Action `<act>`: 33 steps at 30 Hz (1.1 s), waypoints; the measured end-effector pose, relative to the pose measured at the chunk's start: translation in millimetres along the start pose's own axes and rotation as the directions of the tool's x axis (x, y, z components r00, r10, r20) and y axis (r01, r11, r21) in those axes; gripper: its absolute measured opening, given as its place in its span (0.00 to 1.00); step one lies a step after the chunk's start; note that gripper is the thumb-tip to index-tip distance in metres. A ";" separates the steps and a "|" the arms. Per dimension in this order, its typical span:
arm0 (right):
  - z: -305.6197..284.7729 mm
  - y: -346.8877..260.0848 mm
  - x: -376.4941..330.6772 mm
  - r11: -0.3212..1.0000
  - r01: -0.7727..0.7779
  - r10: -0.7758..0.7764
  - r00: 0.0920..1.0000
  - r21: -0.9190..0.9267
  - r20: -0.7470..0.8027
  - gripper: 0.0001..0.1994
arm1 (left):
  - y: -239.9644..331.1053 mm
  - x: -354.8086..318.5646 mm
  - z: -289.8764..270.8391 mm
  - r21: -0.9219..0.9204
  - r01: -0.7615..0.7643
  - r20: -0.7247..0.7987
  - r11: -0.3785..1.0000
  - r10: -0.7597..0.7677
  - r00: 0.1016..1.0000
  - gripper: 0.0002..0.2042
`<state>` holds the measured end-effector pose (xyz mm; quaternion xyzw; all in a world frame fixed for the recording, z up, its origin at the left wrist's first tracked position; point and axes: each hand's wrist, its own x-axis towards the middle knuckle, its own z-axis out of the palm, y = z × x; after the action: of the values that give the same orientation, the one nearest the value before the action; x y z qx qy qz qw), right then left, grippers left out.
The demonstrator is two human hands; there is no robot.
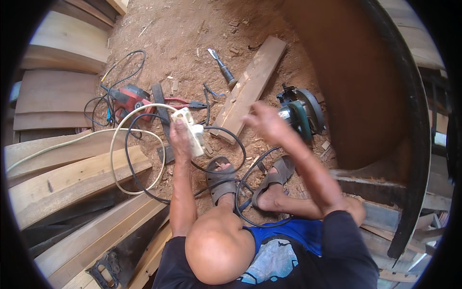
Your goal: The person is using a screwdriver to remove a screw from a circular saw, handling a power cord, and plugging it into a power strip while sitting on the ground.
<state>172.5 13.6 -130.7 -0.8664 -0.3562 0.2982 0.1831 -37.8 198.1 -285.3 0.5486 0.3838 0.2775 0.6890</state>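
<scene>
My left hand (179, 139) is wrapped round a white power strip (194, 144), held up in front of my feet. A white plug (198, 129) sits at the strip's side, and a black cord runs from there in loops. A cream cable (112, 156) curls from the strip's far end toward the left. My right hand (263, 119) is raised beside a dark green circular saw (301, 113), over the near part of a wooden board (257, 72). Motion smears its fingers, and I cannot make out anything in them.
A red power tool (130, 100), red-handled pliers (195, 104) and a chisel (222, 66) lie on the shaving-covered ground. Planks (72, 180) are stacked at left, with a handsaw (107, 269) on them. A large brown curved panel (356, 86) stands at right. Cord loops surround my sandalled feet.
</scene>
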 end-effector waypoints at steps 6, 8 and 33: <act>-141.4 120.9 -30.3 0.935 -0.069 0.080 0.997 -0.347 0.015 0.27 | 13.2 -3.4 -57.0 0.636 0.003 0.129 0.772 -0.110 0.986 0.27; -145.0 134.1 -38.7 0.951 -0.156 0.226 0.939 -0.266 0.260 0.25 | 50.8 -9.5 -51.8 0.604 -0.027 0.204 0.797 -0.122 0.971 0.26; 46.4 104.8 -14.1 0.967 0.091 -0.105 0.993 -0.237 -0.045 0.22 | 341.8 -229.5 -11.4 0.446 -0.818 0.888 0.363 -0.065 0.455 0.36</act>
<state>187.7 -63.0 -215.8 -0.8715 -0.4260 0.2195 0.1042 -160.6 103.3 96.3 0.9500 -0.0520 -0.0552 0.3028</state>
